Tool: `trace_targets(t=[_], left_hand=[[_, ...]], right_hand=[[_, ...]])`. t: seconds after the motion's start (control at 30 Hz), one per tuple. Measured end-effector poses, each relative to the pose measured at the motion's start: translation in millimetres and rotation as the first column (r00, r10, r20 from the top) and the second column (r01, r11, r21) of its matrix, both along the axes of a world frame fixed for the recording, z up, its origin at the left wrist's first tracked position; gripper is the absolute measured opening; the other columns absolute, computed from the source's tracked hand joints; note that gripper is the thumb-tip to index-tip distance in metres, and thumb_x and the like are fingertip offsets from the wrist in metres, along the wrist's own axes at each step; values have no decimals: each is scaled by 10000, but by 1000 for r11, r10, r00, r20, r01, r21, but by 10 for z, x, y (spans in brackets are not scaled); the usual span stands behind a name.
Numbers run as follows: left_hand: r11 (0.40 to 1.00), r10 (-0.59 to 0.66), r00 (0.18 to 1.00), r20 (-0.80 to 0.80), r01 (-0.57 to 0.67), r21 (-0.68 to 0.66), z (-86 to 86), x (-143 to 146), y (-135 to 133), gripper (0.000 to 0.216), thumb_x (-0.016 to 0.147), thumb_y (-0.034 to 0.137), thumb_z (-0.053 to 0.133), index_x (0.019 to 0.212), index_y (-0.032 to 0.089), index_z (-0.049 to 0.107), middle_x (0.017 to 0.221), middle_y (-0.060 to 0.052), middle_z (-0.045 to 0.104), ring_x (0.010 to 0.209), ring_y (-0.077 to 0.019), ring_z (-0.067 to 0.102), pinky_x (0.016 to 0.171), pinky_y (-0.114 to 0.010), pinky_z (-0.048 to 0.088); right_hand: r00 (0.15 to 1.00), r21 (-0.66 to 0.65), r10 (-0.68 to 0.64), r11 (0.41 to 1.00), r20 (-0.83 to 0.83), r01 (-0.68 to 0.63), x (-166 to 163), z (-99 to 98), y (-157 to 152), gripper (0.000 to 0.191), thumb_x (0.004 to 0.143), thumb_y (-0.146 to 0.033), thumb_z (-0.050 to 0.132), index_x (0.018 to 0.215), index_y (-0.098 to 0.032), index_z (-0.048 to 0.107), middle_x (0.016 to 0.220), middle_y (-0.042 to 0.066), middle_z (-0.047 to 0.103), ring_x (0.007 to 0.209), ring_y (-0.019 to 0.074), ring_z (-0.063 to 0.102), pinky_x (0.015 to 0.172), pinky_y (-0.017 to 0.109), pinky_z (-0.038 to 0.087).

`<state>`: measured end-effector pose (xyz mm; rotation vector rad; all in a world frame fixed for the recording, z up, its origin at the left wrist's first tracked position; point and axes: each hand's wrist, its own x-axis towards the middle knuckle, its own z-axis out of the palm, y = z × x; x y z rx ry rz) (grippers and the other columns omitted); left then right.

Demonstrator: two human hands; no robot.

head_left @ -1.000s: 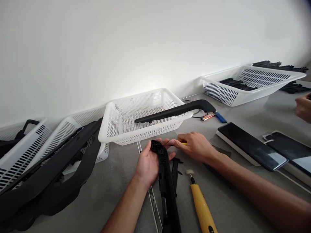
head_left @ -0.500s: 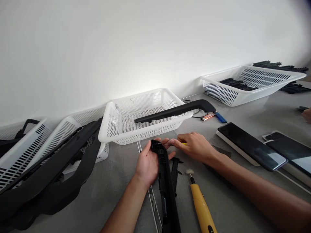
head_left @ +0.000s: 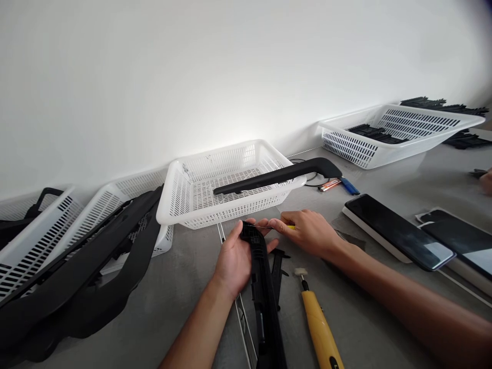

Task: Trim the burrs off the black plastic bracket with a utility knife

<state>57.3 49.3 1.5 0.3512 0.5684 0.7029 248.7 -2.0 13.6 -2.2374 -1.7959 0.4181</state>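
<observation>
My left hand is closed around the upper end of a long black plastic trim piece, its ribbed inner side facing up. In my right hand is a thin tool with a yellow handle, mostly covered by the fingers. Its slender tip reaches the top end of the trim piece; whether it touches cannot be made out. Just right of the piece lies a black caliper. A yellow rotary tool with a pale polishing head rests farther right.
Across a white basket ahead lies another black trim piece. More trim pieces fill baskets at left. Phones lie at right, before a basket of black parts. Another person's hand shows at the right edge.
Almost nothing differs. The trim piece and both hands keep nearly the same place, with only a slight shift at the tool's tip.
</observation>
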Motion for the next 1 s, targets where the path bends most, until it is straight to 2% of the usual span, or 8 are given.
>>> trace_targets(t=[0.17,0.4,0.67,0.87,1.0], left_hand=[[1000,-13,1000,6,13,15,-19,0,-6,140,1009,273,608,990,175,706,1080,-104,789,1235,-291,689,1162,-566,473],[1000,0,1000,1,0,12,-51,-7,9,135,997,291,638,986,171,697,1113,-105,782,1154,-278,718,1141,-548,492],[1000,25,999,-25,-25,-13,-6,-6,6,187,1037,320,571,985,180,683,1093,-102,785,1199,-293,708,1132,-554,501],[999,30,999,-9,-31,-18,-9,1,6,151,1011,312,613,982,179,680,1091,-111,781,1210,-317,703,1123,-565,504],[999,40,999,-8,-40,-7,-22,4,11,132,992,305,645,978,180,684,1073,-104,781,1190,-310,710,1106,-547,520]], right_hand=[[999,1,48,999,-2,-48,7,2,-5,713,1029,-772,254,701,-203,529,696,27,643,622,152,501,599,288,195],[997,5,76,997,-4,-76,10,-2,-7,686,1031,-753,295,711,-206,559,694,28,641,651,160,536,605,284,202],[994,-4,111,994,9,-111,5,9,-16,675,1038,-740,295,730,-207,572,673,26,626,645,160,539,606,291,184],[984,-18,176,984,1,-176,23,14,-24,669,1033,-751,307,785,-210,612,696,27,639,670,166,567,613,289,196],[988,-17,152,988,18,-152,17,14,-23,700,1029,-767,284,763,-207,608,695,36,641,674,171,572,608,294,191]])
